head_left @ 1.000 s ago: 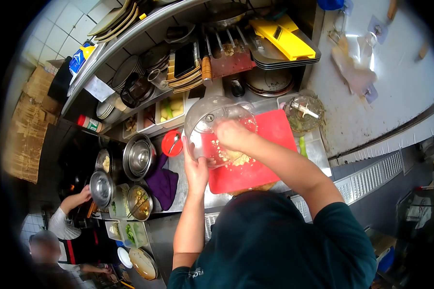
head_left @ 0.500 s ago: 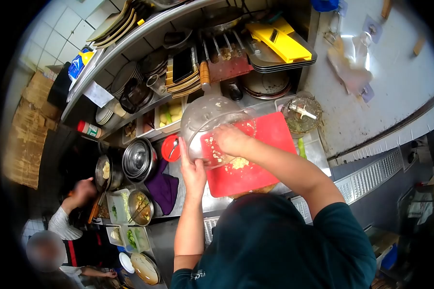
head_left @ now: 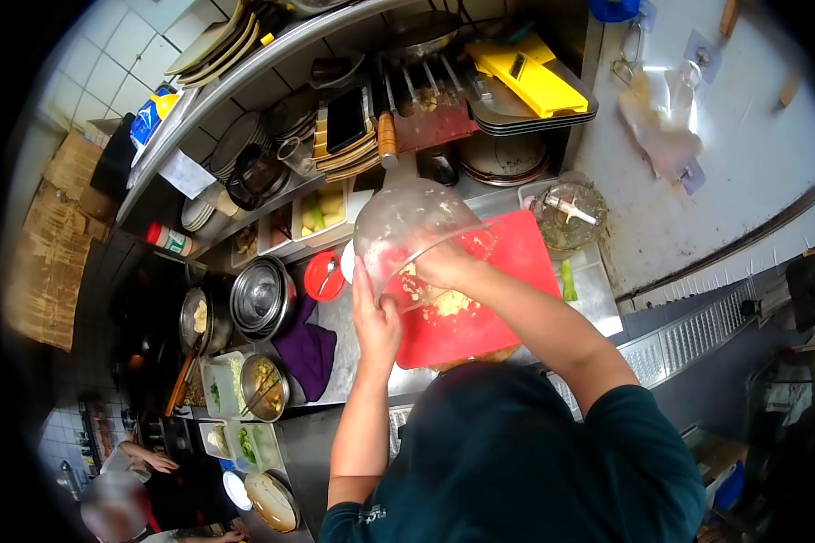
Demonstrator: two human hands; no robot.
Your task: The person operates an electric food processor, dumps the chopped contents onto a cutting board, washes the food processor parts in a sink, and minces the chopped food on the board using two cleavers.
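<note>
Closest to me, a red cutting board (head_left: 516, 299) lies by the near edge of the steel table (head_left: 362, 380), with a loose heap of chopped pale-yellow food (head_left: 451, 301) left of the board's centre. Above it the worker tips a clear plastic bowl (head_left: 407, 213) with its mouth turned toward the board, over the board's far left corner, bits stuck to its wall. The left hand (head_left: 378, 321) is clamped on the bowl's near left side, thumb and fingers at the rim; the right hand (head_left: 445, 265) reaches into the mouth, and I can't tell whether its fingers close on anything. A purple cloth (head_left: 306, 357) lies crumpled left of the board, and a green stalk (head_left: 568, 281) sits just off the board's right edge. Farther back on the left there's a red dish (head_left: 321, 279) with a spoon in it, with nested steel bowls (head_left: 261, 300) beside it; past the board's far right corner stands a clear container (head_left: 589, 226) with a white fitting inside. On the shelf beyond, a yellow slicer (head_left: 543, 81) rests on stacked trays. Off at the far left, a co-worker's hand (head_left: 160, 460) is free of the table.
</note>
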